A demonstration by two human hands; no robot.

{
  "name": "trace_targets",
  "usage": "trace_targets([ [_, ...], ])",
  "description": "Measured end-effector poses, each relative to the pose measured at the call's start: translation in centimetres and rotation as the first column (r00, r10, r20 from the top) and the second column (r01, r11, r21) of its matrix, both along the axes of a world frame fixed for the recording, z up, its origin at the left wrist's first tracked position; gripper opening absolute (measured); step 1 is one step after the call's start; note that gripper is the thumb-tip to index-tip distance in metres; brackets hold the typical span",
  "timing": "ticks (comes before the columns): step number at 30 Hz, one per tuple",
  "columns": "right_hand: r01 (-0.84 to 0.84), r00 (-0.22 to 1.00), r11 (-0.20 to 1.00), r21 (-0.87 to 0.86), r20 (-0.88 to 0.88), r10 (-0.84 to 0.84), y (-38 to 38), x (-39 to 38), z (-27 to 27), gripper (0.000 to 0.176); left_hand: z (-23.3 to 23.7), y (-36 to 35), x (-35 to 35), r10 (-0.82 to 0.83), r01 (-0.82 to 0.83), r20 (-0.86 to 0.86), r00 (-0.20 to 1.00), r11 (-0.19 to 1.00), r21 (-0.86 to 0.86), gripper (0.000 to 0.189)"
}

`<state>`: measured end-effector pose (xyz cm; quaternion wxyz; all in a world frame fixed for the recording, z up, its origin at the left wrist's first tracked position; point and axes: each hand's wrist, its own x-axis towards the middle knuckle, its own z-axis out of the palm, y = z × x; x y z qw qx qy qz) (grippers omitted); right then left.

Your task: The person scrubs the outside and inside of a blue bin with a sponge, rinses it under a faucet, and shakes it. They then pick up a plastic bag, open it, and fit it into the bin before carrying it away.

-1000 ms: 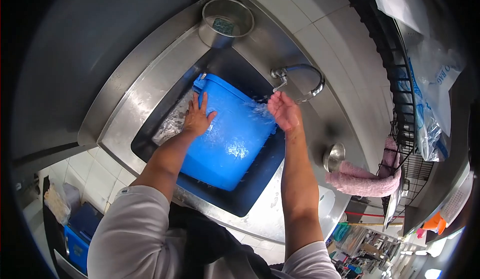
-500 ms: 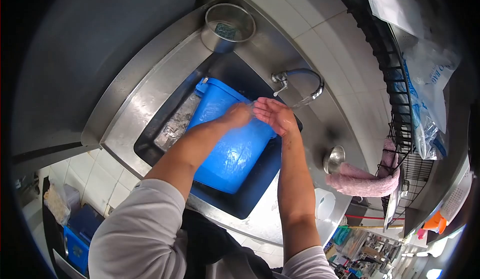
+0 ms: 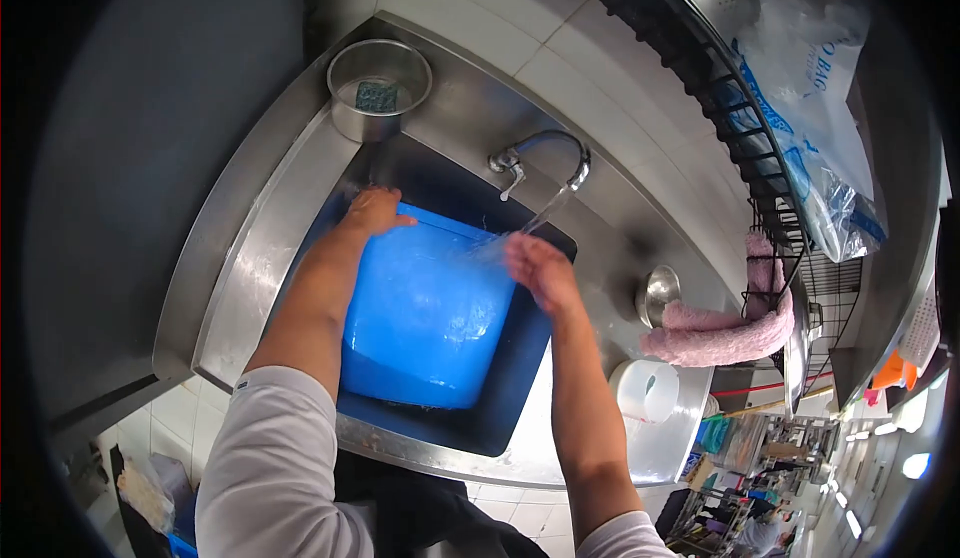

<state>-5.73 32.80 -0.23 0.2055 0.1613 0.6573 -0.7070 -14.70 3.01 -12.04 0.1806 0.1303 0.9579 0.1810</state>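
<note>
A wet blue plastic container [image 3: 430, 308] lies in the dark sink basin [image 3: 515, 388]. My left hand [image 3: 375, 212] grips its upper left corner, with the fingers over the rim. Beside the container's upper right side is my right hand [image 3: 541, 270], blurred, its fingers near the stream of water. The curved faucet [image 3: 545, 138] stands behind the basin, and water runs from its spout and splashes on the container. Whether my right hand holds anything is hidden by blur.
A round metal pot [image 3: 380, 88] with a green scouring pad [image 3: 377, 97] stands at the back left. On the right are a metal bowl [image 3: 660, 293], a white round container [image 3: 646, 391], a pink towel [image 3: 725, 340] and a black wire rack [image 3: 745, 123] with plastic bags.
My left hand has moved left, away from my right hand, onto the container's corner. The container has turned more upright in view. The camera view has shifted.
</note>
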Motion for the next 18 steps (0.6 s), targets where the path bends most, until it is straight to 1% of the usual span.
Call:
trace_targets([
  [1,-0.018,1.000,0.997,0.080,0.022,0.016,0.4,1.2,-0.5,0.030,0.6,0.2,-0.2,-0.009,0.009,-0.006,1.000,1.000,-0.004,0.067],
  [2,-0.008,1.000,0.997,0.076,0.018,0.007,0.8,2.4,-1.1,0.030,1.2,0.4,-0.3,-0.063,0.064,-0.035,0.997,0.998,0.010,0.067],
  [3,-0.003,0.996,0.997,0.074,0.085,-0.003,0.9,3.7,-1.5,0.030,1.8,0.7,-0.2,-0.117,0.118,-0.058,0.991,0.993,0.022,0.067],
  [4,0.001,0.988,0.998,0.069,0.154,-0.011,1.0,5.0,-2.1,0.030,3.0,1.0,-0.2,-0.126,0.127,-0.053,0.991,0.992,0.013,0.067],
  [5,0.009,0.987,0.998,0.059,0.160,-0.018,1.0,6.2,-2.8,0.030,4.3,1.5,-0.4,-0.199,0.197,-0.088,0.976,0.980,-0.032,0.066],
  [6,-0.003,0.986,0.995,0.103,0.169,-0.014,1.1,7.2,-3.4,0.030,5.8,2.2,-0.6,-0.272,0.264,-0.124,0.954,0.961,-0.079,0.064],
  [7,-0.015,0.985,0.989,0.147,0.175,-0.011,1.0,8.0,-3.7,0.030,7.4,3.0,-0.7,-0.280,0.271,-0.122,0.952,0.958,-0.089,0.064],
  [8,-0.006,0.985,0.991,0.137,0.171,-0.018,0.9,8.8,-4.0,0.030,9.0,4.0,-0.8,-0.339,0.323,-0.107,0.935,0.936,-0.141,0.063],
  [9,-0.048,0.988,0.980,0.193,0.153,0.018,0.5,9.4,-4.1,0.031,10.5,5.1,-0.9,-0.395,0.373,-0.089,0.914,0.908,-0.193,0.061],
  [10,-0.087,0.989,0.964,0.250,0.138,0.053,0.1,10.2,-4.2,0.032,11.9,6.6,-0.5,-0.405,0.382,-0.087,0.910,0.902,-0.202,0.061],
  [11,-0.080,0.990,0.966,0.245,0.133,0.048,-0.3,10.8,-3.9,0.032,13.4,8.2,-0.2,-0.414,0.391,-0.074,0.907,0.895,-0.217,0.058],
  [12,-0.124,0.991,0.951,0.284,0.084,0.105,-0.9,11.2,-3.3,0.036,14.6,9.8,0.1,-0.419,0.396,-0.062,0.906,0.889,-0.231,0.056],
  [13,-0.165,0.986,0.931,0.324,0.038,0.162,-1.6,11.5,-2.8,0.040,15.2,11.7,0.3,-0.384,0.355,-0.064,0.921,0.896,-0.267,0.052],
  [14,-0.161,0.987,0.934,0.320,0.034,0.159,-2.4,11.7,-2.5,0.040,15.5,13.6,0.6,-0.348,0.314,-0.066,0.935,0.900,-0.303,0.048],
  [16,-0.001,0.977,0.905,0.425,-0.193,0.091,-4.3,12.1,-1.6,0.059,16.7,17.3,1.2,-0.234,0.224,0.009,0.972,0.919,-0.326,0.041],
  [17,0.015,0.976,0.908,0.418,-0.202,0.077,-4.9,12.0,-1.0,0.059,16.6,19.7,1.1,-0.247,0.234,0.002,0.969,0.913,-0.335,0.041],
  [18,0.044,0.941,0.835,0.549,-0.304,0.150,-6.1,11.8,0.0,0.071,15.3,21.9,0.9,-0.371,0.350,0.039,0.928,0.829,-0.436,0.042],
])
